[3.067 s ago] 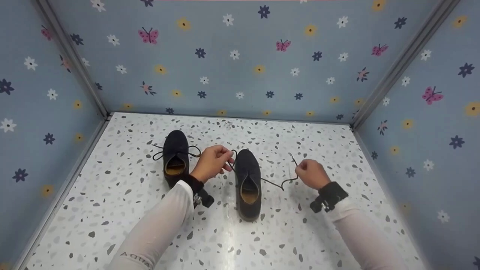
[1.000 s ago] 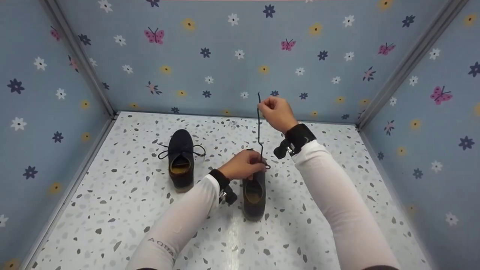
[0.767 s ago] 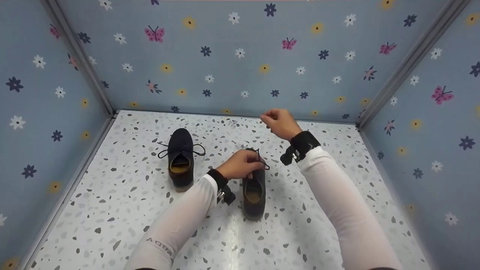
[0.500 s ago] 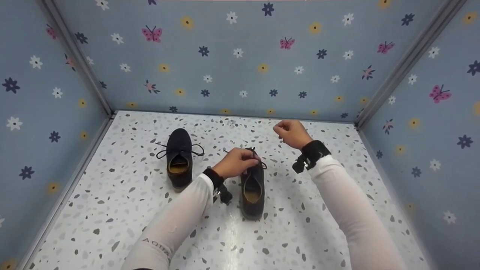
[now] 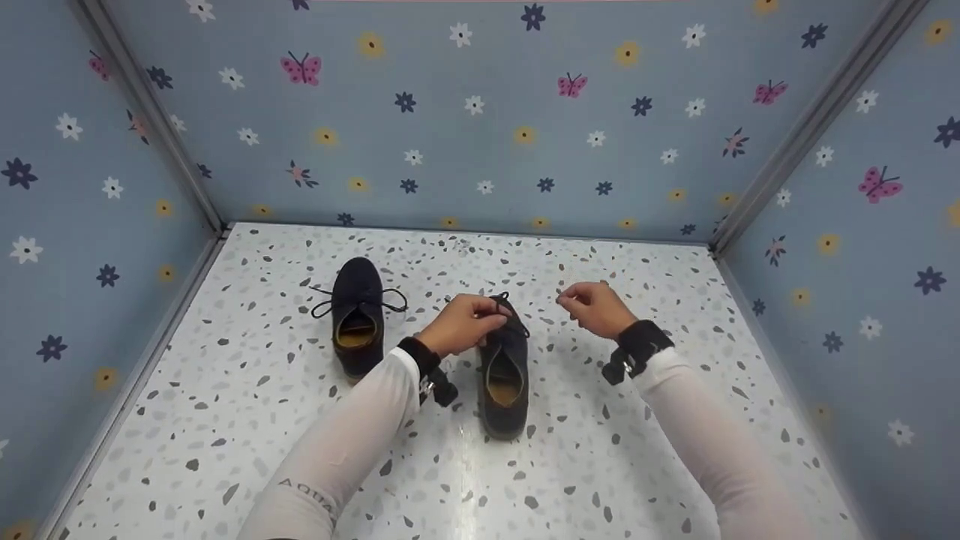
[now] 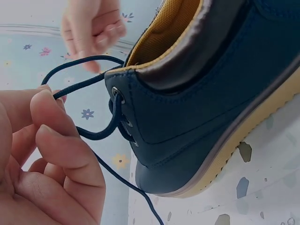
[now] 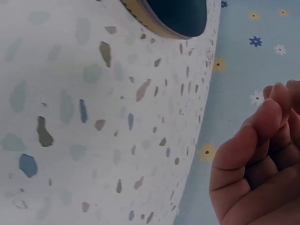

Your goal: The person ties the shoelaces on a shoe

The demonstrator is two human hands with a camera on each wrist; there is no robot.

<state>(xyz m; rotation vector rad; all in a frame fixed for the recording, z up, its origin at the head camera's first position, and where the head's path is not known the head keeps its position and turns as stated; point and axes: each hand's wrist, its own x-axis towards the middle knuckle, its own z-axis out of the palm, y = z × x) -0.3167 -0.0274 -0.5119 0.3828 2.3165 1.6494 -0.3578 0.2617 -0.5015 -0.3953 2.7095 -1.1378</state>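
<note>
Two dark navy lace-up shoes with tan lining stand on the speckled surface in the head view. My left hand (image 5: 459, 326) is over the front of the right-hand shoe (image 5: 504, 424). Its thumb and fingers pinch that shoe's dark shoelace (image 6: 96, 135); in the left wrist view a loop rises from the fingertips and a loose end trails downward. Right of this shoe, my right hand (image 5: 600, 309) hovers with fingers loosely bent and nothing showing between them. The other shoe (image 5: 355, 281), its lace tied in a bow (image 5: 394, 301), stands left of my left hand.
A blue wall panel (image 5: 442, 82) with flowers and butterflies closes off the back. Similar panels rise at the left (image 5: 67, 315) and right (image 5: 847, 277). The white speckled surface (image 5: 600, 465) extends between them.
The right hand, which held the lace end up high, has let it go and moved down and to the right. The lace has dropped onto the shoe. The left hand keeps its pinch.
</note>
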